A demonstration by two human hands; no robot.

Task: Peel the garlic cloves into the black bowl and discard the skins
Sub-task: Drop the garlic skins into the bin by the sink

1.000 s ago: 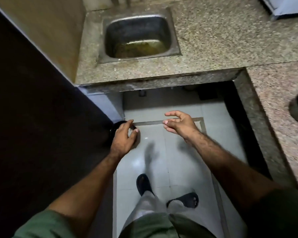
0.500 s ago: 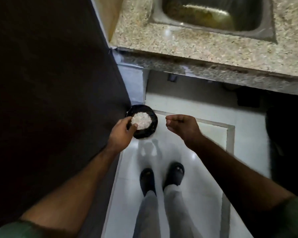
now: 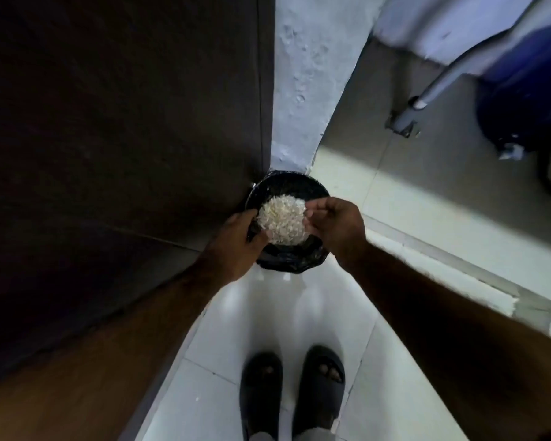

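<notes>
Left hand (image 3: 236, 246) cups a heap of garlic skins (image 3: 280, 219) over the black-lined bin (image 3: 287, 186) on the floor. Right hand (image 3: 334, 227), fingers curled, pinches at the heap's edge.

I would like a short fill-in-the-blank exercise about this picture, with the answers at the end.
1. The pale heap of garlic skins lies in a bin lined with a ____ bag.
2. The left hand grips the bin's ____.
3. The right hand is above the ____.
4. Two dark ____ stand on the white floor tiles.

Answers: black; rim; bin; sandals
</notes>
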